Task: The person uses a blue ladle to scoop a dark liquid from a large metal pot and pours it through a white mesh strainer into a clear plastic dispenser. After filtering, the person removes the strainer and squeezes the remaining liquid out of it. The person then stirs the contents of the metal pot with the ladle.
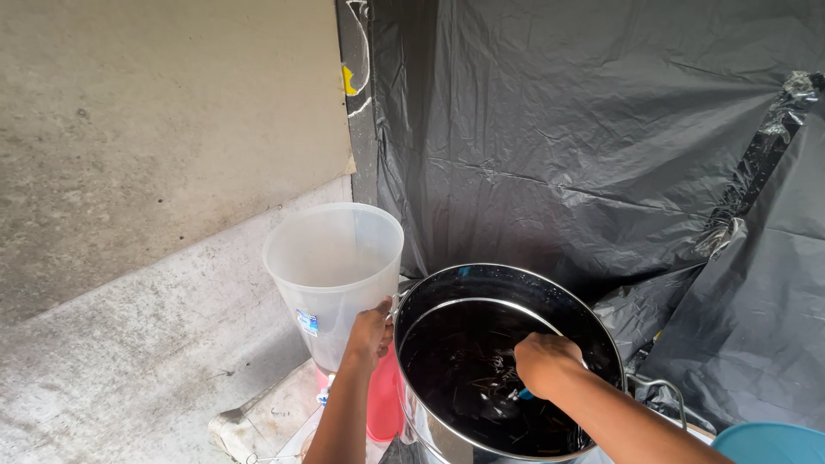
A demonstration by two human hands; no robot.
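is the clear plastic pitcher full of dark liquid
No: the translucent pitcher, held by the left hand, looks empty, while the dark liquid sits in the steel pot where the right hand reaches.

Single view, head-worn camera. Looks down and forward from above the person's own forearms, close in. Large steel pot of dark liquid sits low, right of centre, partly cropped by the bottom edge. Facing a black plastic sheet backdrop ahead; bare grey concrete wall fills the left side.

Pitcher left of pot
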